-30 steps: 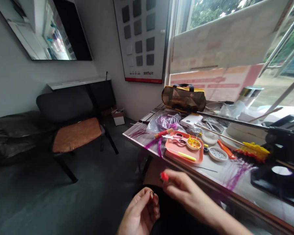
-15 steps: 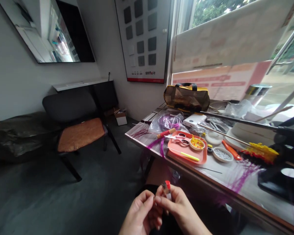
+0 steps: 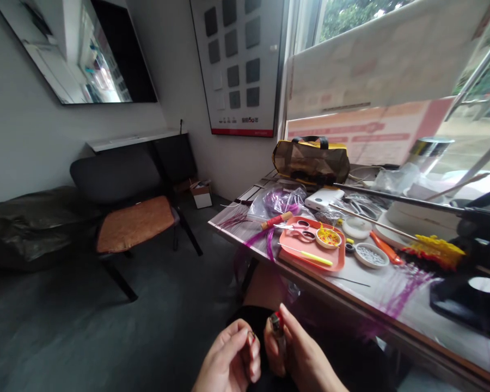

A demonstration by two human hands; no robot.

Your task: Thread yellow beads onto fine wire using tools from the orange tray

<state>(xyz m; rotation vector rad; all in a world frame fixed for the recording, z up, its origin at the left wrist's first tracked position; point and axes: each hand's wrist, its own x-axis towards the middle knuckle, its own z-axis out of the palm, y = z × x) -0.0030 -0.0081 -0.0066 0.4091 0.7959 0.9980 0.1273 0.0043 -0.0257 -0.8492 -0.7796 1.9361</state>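
Note:
My right hand [image 3: 292, 345] is wrapped round a lighter [image 3: 276, 324] with a red button and metal top, held upright. The thumb lies near its top; no flame shows. My left hand [image 3: 232, 354] is closed in a pinch just to the left, apart from the lighter. A tiny dark and red tip [image 3: 252, 336] shows between its thumb and forefinger, too small to name. Both hands are above my lap, in front of the table's edge.
On the table [image 3: 392, 291] lies an orange tray [image 3: 288, 256] with scissors [image 3: 300, 231], a yellow-handled hook [image 3: 316, 258] and a dish of yellow-red bits [image 3: 329, 238]. Nearby are a bead dish [image 3: 371, 256], purple threads [image 3: 408, 288] and a mesh bag [image 3: 312, 160]. A chair [image 3: 134, 220] stands left.
My hands have moved apart; earlier their fingertips met. The right hand has shifted its grip, turning the lighter, and its thumb is now up by the lighter's top.

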